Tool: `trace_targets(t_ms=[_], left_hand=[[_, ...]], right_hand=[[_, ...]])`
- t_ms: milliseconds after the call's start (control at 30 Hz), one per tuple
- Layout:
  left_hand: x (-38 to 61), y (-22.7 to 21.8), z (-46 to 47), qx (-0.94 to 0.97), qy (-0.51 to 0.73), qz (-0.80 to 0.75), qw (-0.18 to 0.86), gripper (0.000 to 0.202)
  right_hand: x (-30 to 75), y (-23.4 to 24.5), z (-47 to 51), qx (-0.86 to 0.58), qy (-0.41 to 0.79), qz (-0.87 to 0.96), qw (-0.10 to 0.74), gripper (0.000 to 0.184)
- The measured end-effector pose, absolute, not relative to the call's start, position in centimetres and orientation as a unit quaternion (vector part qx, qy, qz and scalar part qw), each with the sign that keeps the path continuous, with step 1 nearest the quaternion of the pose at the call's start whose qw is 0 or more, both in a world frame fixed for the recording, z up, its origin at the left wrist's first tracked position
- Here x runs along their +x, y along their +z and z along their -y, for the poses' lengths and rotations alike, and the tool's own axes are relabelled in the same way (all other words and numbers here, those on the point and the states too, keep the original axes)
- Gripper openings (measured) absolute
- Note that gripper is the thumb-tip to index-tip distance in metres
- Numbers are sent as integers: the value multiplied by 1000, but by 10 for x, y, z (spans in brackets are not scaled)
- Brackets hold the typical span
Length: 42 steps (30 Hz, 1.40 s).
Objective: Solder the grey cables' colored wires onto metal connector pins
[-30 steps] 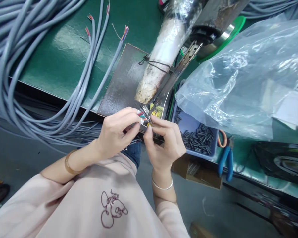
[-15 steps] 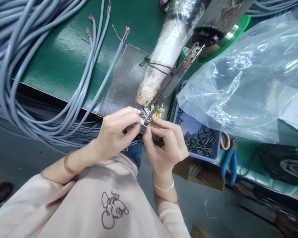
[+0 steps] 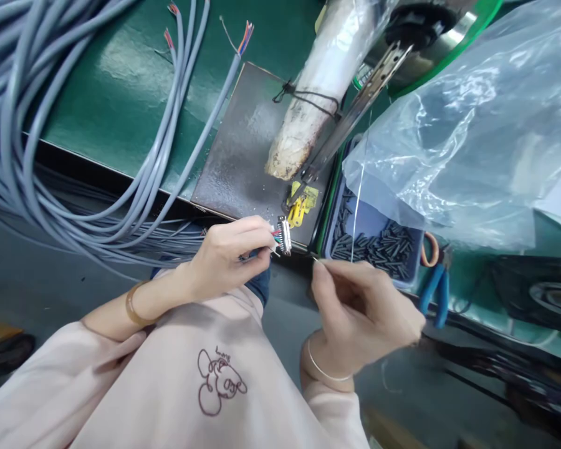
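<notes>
My left hand (image 3: 229,252) is closed on the end of a grey cable. A small metal connector (image 3: 284,235) with coloured wires soldered into it sticks out past my fingertips, just below the bench edge. My right hand (image 3: 362,308) is off to the right and lower, pinching a thin solder wire (image 3: 359,187) that runs up toward the green spool (image 3: 453,47). The soldering iron (image 3: 350,112), with its wrapped handle (image 3: 315,106), rests tip-down over a dark metal plate (image 3: 240,156). A yellow clip (image 3: 300,204) lies on the plate near the tip.
Coiled grey cables (image 3: 37,112) fill the left of the green bench (image 3: 121,81), some ends stripped. A blue tray (image 3: 378,240) of black sleeves sits right of the plate. A clear plastic bag (image 3: 472,125) covers the right side, with blue-handled pliers (image 3: 434,284) beneath it.
My hands have come apart: both were together at the iron tip with the connector. The left has drawn the connector down and away, and the right has moved right with the solder wire.
</notes>
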State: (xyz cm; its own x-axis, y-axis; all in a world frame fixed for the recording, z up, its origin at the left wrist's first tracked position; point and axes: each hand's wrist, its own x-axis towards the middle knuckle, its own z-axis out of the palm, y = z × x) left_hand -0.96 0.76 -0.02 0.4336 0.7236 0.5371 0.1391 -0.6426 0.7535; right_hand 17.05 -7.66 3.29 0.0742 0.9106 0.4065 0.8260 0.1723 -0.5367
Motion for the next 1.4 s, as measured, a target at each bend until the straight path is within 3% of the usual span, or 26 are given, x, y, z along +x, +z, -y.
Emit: trace_targets(t_ms=[667,1400], left_hand=[[-19,-10,11,805,470,-237,273,16],[-31,-18,16,794,501,-226,258,9]], right_hand=[[149,51,65,-601,59,757,249,16],[146,55,67,-602,85,754,247,16]])
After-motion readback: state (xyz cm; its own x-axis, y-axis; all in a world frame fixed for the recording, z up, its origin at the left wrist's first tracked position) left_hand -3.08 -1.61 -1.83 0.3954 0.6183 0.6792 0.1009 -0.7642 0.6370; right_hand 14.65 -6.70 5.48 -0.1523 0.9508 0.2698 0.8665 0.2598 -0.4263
